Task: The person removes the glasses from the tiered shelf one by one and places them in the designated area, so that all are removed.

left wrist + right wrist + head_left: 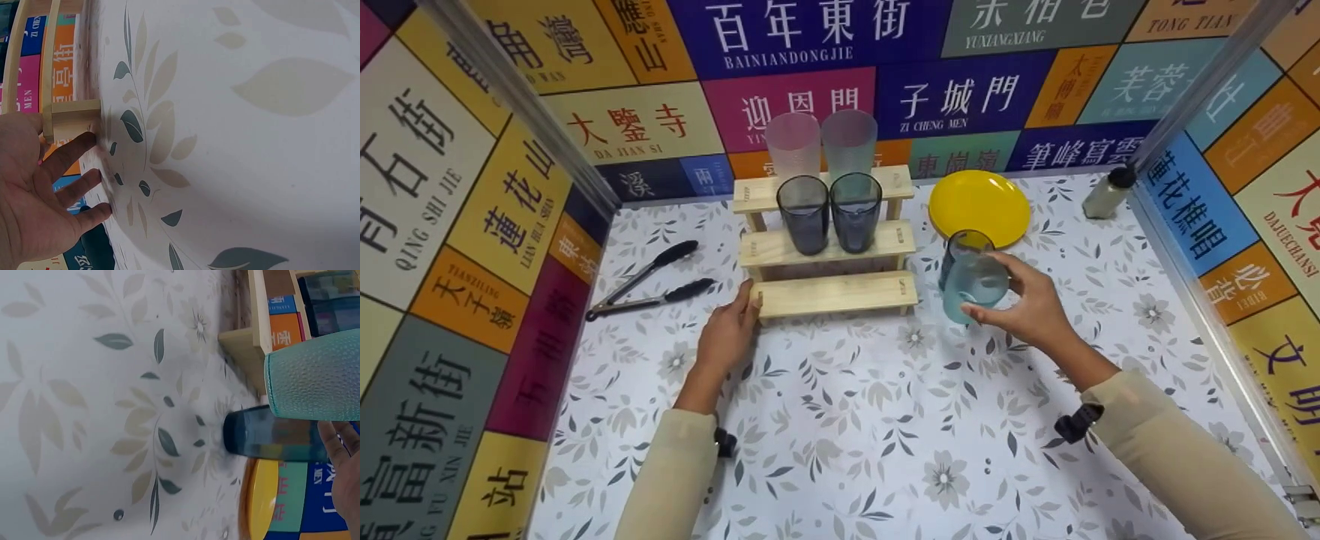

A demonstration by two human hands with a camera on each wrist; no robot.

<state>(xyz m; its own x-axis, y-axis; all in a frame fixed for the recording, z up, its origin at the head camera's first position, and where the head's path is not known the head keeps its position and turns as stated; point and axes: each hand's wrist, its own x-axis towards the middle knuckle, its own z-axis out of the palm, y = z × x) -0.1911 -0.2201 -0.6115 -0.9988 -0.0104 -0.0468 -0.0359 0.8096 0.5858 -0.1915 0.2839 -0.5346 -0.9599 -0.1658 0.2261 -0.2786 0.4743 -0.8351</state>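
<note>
My right hand [1024,296] holds a teal textured tumbler [973,289], tilted and raised off the table. Just behind it, a dark grey glass [270,433] stands upright on the table, partly hidden by the tumbler. My left hand [727,330] touches the left end of the lowest step of a wooden three-step rack [834,294]. In the left wrist view its fingers [70,157] are spread, fairly straight, beside the rack's end. Two dark glasses [804,217] stand on the middle step. A pinkish frosted tumbler [793,142] and a pale frosted tumbler [850,142] stand on the top step.
A yellow plate [979,206] lies right of the rack, behind the dark grey glass. Black-tipped tongs [641,281] lie spread at the left. A small bottle with a black cap [1108,193] stands at the back right. Printed panels [802,37] wall in the back and sides.
</note>
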